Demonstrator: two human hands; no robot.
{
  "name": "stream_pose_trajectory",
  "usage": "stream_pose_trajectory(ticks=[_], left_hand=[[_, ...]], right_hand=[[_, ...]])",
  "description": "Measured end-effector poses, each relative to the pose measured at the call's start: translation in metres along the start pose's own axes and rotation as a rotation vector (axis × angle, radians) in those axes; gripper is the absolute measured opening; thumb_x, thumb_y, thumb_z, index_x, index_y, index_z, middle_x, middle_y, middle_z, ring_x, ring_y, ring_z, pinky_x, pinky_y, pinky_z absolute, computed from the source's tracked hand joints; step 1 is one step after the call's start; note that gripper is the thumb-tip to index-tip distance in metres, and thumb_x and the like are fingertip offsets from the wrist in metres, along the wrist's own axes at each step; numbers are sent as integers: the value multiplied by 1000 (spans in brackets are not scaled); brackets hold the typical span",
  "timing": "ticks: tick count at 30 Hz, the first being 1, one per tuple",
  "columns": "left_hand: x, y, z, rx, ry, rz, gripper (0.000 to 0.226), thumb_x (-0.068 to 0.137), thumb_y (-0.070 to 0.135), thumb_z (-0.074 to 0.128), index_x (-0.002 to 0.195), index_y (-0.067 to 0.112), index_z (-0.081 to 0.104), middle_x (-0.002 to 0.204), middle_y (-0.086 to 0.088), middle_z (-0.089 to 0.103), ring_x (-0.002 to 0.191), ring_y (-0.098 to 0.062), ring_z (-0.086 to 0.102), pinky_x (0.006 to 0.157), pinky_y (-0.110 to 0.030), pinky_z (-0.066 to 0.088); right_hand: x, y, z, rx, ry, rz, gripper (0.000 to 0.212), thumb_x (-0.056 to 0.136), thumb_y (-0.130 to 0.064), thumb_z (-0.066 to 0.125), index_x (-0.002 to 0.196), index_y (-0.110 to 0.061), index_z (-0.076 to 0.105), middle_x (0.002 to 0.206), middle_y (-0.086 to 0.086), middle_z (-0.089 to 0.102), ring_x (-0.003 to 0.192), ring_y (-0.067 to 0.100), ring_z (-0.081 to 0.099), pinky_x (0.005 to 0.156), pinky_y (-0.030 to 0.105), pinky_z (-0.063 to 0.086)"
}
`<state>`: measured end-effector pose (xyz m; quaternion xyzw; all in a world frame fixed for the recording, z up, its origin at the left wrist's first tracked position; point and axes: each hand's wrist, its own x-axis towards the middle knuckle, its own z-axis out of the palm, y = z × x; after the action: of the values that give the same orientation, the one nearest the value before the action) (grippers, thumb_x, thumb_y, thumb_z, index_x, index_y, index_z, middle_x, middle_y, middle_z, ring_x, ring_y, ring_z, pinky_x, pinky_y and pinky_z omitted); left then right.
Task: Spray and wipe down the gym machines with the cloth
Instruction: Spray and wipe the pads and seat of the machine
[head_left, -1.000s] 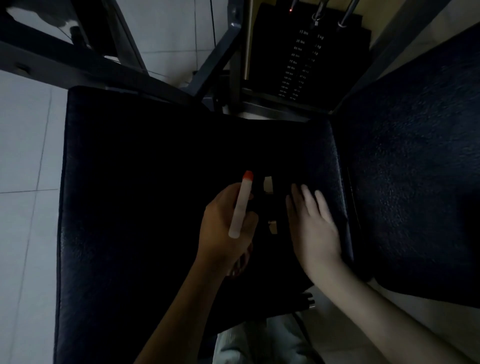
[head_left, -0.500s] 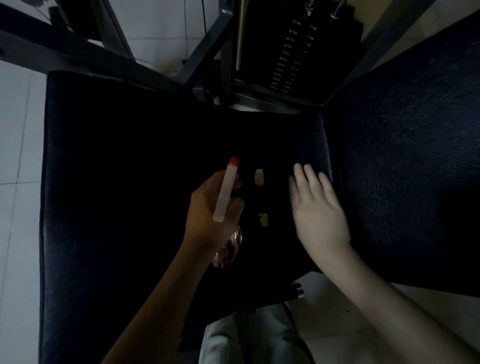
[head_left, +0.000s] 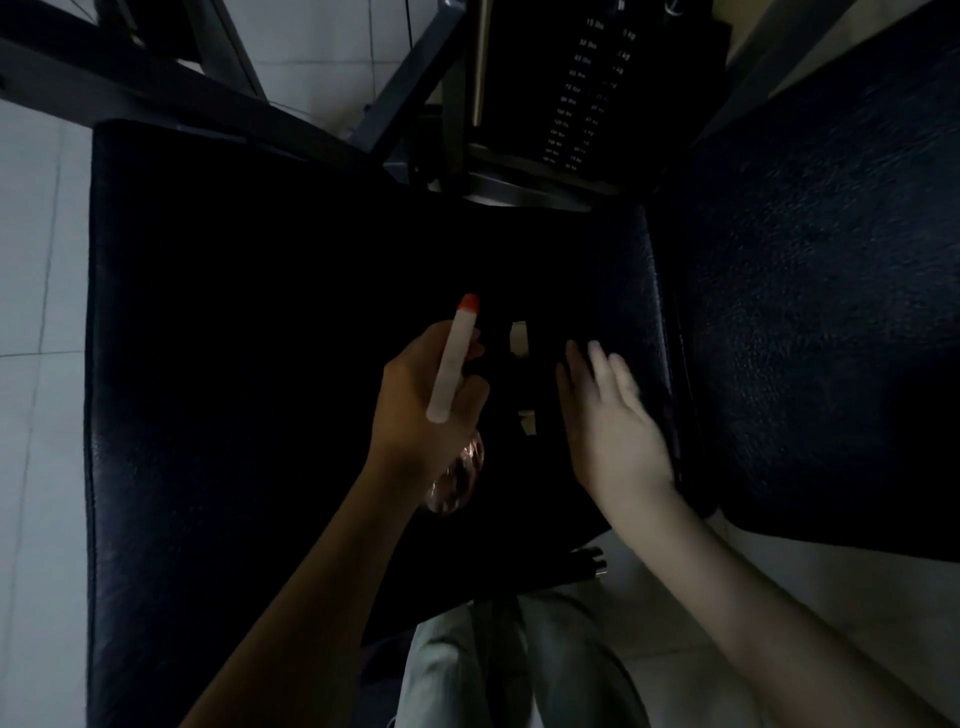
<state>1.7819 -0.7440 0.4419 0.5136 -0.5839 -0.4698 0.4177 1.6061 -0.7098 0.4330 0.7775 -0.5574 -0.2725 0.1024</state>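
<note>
From the head view, looking down, a big black seat (head_left: 208, 338) fills the middle of the frame.

The left hand (head_left: 415, 415) is in the middle, a little low. Its fingers are curled round a spray bottle (head_left: 451, 364) and hold it above the seat. The bottle has a white top with a red tip that points toward the upper part of the frame. Its clear, pinkish body pokes out under the hand.

The right hand (head_left: 618, 426) is just to the right of it. It looks blurry. Its fingers are straight and a bit spread, and it lies flat near the seat's right edge.

Between the hands there is a very dark patch (head_left: 519, 270) with two small pale tags (head_left: 518, 339). I cannot tell if it is a cloth or just the seat.

A second black pad (head_left: 831, 312) fills the right side. The weights (head_left: 587, 98), with small numbers on them, are at the top. Grey bars (head_left: 156, 88) cross the upper left. Pale floor (head_left: 36, 260) shows on the left, and light trousers (head_left: 571, 675) at the bottom.
</note>
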Motion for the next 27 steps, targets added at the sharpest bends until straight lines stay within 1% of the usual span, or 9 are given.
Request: stream_pose_trajectory(ticks=[2,5,9,12,14,17,20,24,27], left_hand=[[-1,2,0,5,-9,-2,19,80,25,49,96,16,55,74,4,54,58,-9,53,51,-23,40],[-7,9,-1,-78,-51,-11,16,79,21,50,94,23,54,72,-6,54,55,-20,52,46,-35,40],[-31,13,-2,-43,-52,-48,14,80,24,51,92,20,58,71,-3,56,54,-23,54,44,-36,41],[-44,11,-1,102,-29,2,21,80,23,50,94,9,58,74,-5,56,55,-20,54,46,-37,42],[-48,13,4,164,-8,34,24,79,21,50,96,7,59,78,-5,57,59,-19,56,48,-38,44],[-55,15,5,127,18,32,23,80,17,49,92,1,58,76,-10,56,57,-26,54,46,-46,44],[-66,15,2,32,52,-11,18,79,15,49,95,14,58,81,-7,57,64,-31,56,51,-48,45],[-75,13,6,86,112,-59,23,77,19,49,98,23,57,87,-3,61,72,-22,61,59,-46,51],[-76,12,14,169,100,-62,24,78,24,49,100,25,58,90,5,61,74,-17,62,59,-46,52]], right_hand=[[17,-9,1,-41,-105,-97,65,101,-38,18,148,2,-4,155,24,-4,144,39,-2,115,47,-1],[21,-14,-4,43,-173,-162,63,102,-36,16,148,0,-6,155,23,-9,144,36,-6,116,43,-2],[-19,-7,1,284,-6,-27,66,88,-31,60,142,-1,37,148,20,35,139,30,31,114,37,7],[-21,-10,5,-10,-76,-196,67,100,-35,32,147,4,7,155,25,9,143,36,11,116,44,3],[-6,-21,9,2,-155,-262,62,102,-34,19,147,4,-1,155,26,-1,143,40,2,116,47,4],[3,-38,16,87,-194,-254,57,103,-30,21,149,1,5,155,24,-2,144,39,-1,117,47,3],[-14,-35,22,51,-207,-296,58,103,-28,24,149,-2,0,157,19,-7,145,34,-4,116,43,-1],[-47,-16,18,34,-202,-351,60,101,-24,32,149,-5,4,157,17,-4,145,33,-2,115,43,-8],[-49,-15,18,-62,-165,-403,61,101,-27,33,149,-1,5,155,25,-1,143,40,5,115,47,2]])
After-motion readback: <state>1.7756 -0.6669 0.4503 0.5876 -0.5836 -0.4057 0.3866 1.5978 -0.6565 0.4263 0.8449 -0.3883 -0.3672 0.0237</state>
